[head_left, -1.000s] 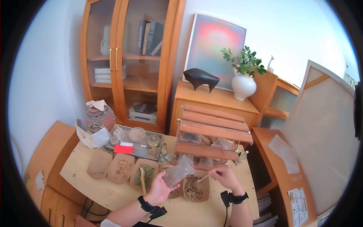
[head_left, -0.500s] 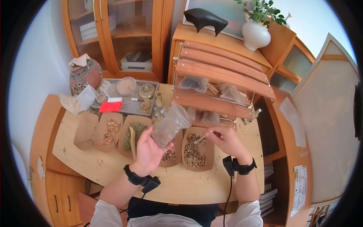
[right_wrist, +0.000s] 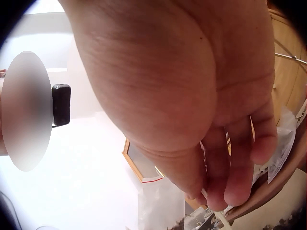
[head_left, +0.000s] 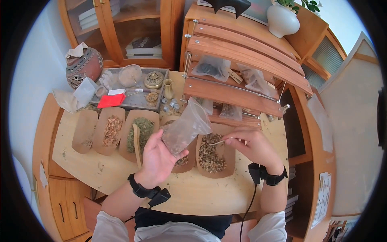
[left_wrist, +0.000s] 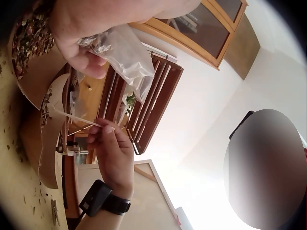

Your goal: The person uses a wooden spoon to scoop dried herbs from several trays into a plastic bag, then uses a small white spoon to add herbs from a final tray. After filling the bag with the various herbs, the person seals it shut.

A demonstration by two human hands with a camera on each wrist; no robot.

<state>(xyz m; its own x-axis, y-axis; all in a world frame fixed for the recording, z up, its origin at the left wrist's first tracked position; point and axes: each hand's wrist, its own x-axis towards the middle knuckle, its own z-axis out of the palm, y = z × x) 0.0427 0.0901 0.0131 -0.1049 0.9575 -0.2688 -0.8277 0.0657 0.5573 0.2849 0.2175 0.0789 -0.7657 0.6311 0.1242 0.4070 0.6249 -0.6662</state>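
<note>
My left hand holds a clear zip bag of brownish bits, tilted with its top to the upper right. In the left wrist view the fingers curl round the bag. My right hand pinches a thin pale stick or small spoon between thumb and fingers. Its far end is over the rightmost paper tray, which holds mixed dried bits. The same hand and pale stick show in the left wrist view. Another tray of dried bits lies partly behind the bag and left hand.
Further left stand paper trays with green herbs, orange-brown chips and a few crumbs; a wooden scoop lies on the herbs. Behind are a grey tray of small items, a brass vase and a slatted wooden rack with bags.
The head view has tipped down and closer to the table. The left hand keeps holding the bag, and the right hand still pinches the stick over the rightmost tray.
</note>
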